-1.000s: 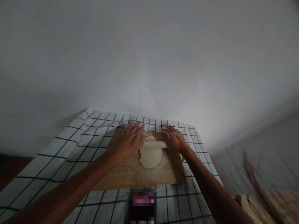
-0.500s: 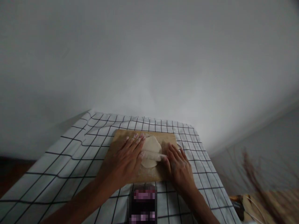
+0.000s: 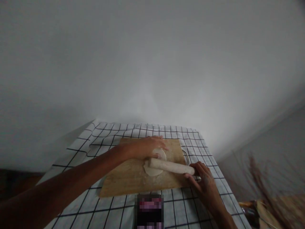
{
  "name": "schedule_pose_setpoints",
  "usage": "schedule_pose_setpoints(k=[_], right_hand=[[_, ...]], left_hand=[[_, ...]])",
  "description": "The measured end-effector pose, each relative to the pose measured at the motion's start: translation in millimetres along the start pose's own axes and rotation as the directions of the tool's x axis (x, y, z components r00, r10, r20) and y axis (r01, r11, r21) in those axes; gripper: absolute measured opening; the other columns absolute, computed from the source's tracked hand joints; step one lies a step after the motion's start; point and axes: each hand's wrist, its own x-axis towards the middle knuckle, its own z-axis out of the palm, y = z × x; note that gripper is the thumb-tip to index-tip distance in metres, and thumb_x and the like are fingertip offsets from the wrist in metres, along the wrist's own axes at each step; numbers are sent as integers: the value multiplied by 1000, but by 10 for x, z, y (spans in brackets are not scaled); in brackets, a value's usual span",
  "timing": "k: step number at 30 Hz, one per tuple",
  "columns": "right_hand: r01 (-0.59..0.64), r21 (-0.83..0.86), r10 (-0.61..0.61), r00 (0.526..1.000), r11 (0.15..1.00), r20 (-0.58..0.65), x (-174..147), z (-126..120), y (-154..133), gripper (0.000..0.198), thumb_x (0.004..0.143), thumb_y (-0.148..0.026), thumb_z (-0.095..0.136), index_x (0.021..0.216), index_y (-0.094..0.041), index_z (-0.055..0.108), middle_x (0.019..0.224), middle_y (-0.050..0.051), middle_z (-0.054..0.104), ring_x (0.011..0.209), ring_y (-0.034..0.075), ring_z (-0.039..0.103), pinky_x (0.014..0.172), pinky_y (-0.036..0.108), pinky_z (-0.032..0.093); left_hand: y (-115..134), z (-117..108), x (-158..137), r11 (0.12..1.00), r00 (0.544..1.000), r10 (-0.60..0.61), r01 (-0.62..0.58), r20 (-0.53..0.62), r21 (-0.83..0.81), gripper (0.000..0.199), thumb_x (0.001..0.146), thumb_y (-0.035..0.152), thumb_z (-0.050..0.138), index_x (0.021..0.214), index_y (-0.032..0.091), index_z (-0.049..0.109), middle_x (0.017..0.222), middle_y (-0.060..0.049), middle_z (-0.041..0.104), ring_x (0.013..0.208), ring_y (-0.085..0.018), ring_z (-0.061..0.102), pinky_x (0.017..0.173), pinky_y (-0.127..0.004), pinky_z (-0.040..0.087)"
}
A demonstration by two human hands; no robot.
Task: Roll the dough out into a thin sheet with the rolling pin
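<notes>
A flat, pale piece of dough [image 3: 152,171] lies on a wooden board [image 3: 124,181] dusted with flour. My left hand [image 3: 150,147] reaches across the board to the far part of the dough, fingers stretched and apart, with the thumb close to the dough's surface. Wrapped around one end of a rolling pin [image 3: 173,166], my right hand [image 3: 204,179] is at the board's right edge. The pin slants over the dough, its free end near my left thumb. Part of the dough is hidden beneath the pin and my left hand.
A white cloth with black grid lines [image 3: 78,159] covers the table. A cord loop [image 3: 186,156] sticks out at the board's right side. A pixelated dark patch [image 3: 149,211] is at the front. Dry reddish twigs [image 3: 258,178] stand to the right; a pale wall [image 3: 147,63] rises behind.
My left hand has left the rolling pin and moved to the dough's far side. My right hand has closed on the pin's end and drawn it right and nearer.
</notes>
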Motion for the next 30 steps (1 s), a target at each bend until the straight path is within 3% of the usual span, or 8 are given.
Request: schedule_pose_setpoints(k=[4, 9, 13, 16, 19, 22, 25, 30], right_hand=[[-129, 83, 133, 990, 988, -43, -36, -36, 150, 33, 97, -56, 59, 101, -23, 64, 97, 5, 66, 89, 24, 62, 79, 36, 50], [-239, 178, 250, 967, 954, -41, -6, -62, 160, 39, 97, -60, 55, 98, -22, 64, 86, 3, 66, 81, 23, 61, 73, 34, 48], [-261, 189, 279, 958, 947, -74, 21, -99, 110, 42, 96, -63, 55, 97, -22, 65, 81, 2, 65, 76, 22, 59, 66, 32, 44], [-260, 189, 277, 959, 947, -67, 26, -109, 82, 44, 96, -63, 54, 97, -21, 65, 81, 3, 65, 73, 21, 59, 62, 31, 42], [-255, 177, 268, 962, 951, -53, 16, -115, 71, 44, 97, -64, 53, 97, -21, 64, 79, 2, 64, 71, 20, 58, 60, 30, 41], [-282, 120, 287, 958, 952, -29, 20, -132, 56, 46, 98, -66, 49, 91, -22, 63, 70, 0, 60, 64, 19, 55, 58, 29, 38], [-278, -8, 278, 960, 961, 15, 95, -161, -17, 51, 97, -70, 49, 80, -23, 60, 67, -1, 59, 62, 18, 56, 57, 29, 36], [-5, -214, 33, 991, 977, 128, 429, -113, -379, 51, 94, -72, 54, 79, -24, 62, 78, 2, 68, 73, 19, 65, 65, 30, 41]], left_hand=[[-43, 29, 217, 995, 985, 96, -100, 142, 24, 44, 79, 23, 73, 123, 30, 70, 127, -4, 71, 123, -25, 60, 110, -41, 40], [-112, -38, 18, 978, 966, -205, 195, 159, 74, 30, 77, 37, 78, 102, 22, 72, 105, -5, 71, 94, -23, 65, 77, -30, 47], [-218, -52, -119, 886, 916, -384, 401, 115, -233, 45, 79, 43, 74, 118, 20, 71, 93, -3, 75, 83, -21, 69, 67, -27, 47], [-272, 64, -180, 748, 888, -457, 418, 56, -516, 49, 81, 53, 70, 114, 17, 74, 101, -7, 78, 89, -23, 72, 70, -29, 52], [-274, 218, -248, 651, 841, -539, 452, 47, -609, 48, 82, 54, 68, 111, 16, 74, 101, -9, 79, 82, -24, 73, 61, -30, 53], [-271, 255, -325, 727, 818, -574, 485, -42, -486, 45, 86, 51, 63, 114, 17, 75, 99, -9, 79, 76, -24, 72, 61, -32, 54], [-242, 100, -394, 859, 811, -507, 449, -292, -245, 41, 90, 45, 60, 115, 18, 75, 108, -10, 77, 86, -24, 72, 76, -36, 56], [26, -109, -538, 914, 797, -405, 353, -449, -198, 40, 103, 42, 43, 125, 23, 70, 126, -7, 73, 113, -24, 69, 97, -38, 54]])
